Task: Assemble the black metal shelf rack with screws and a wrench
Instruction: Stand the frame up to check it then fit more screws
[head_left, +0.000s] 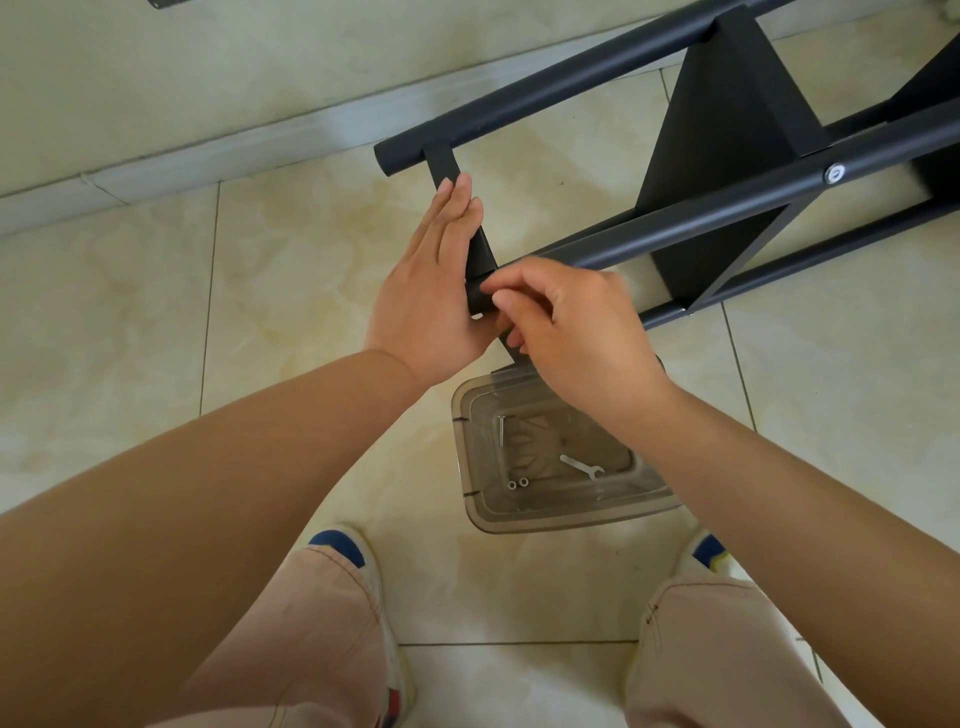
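Observation:
The black metal rack (717, 156) lies on its side on the tiled floor, its round posts running from the upper right toward me. A flat black crossbar (441, 161) joins the far post to the near post's end (475, 296). My left hand (431, 280) presses flat against the crossbar, fingers straight. My right hand (566, 322) curls its fingers at the near post's end, pinching something small that I cannot make out. A silver bolt head (835, 174) shows on the near post. A small silver wrench (582, 466), one long screw (502, 431) and two nuts (517, 484) lie in a clear plastic box (467, 499).
The clear box stands on the floor just below my hands, between my feet. A pale skirting board (208, 156) and wall run along the back. My knees and shoes (343, 545) fill the bottom of the view. A dark piece (166, 2) peeks in at the top left.

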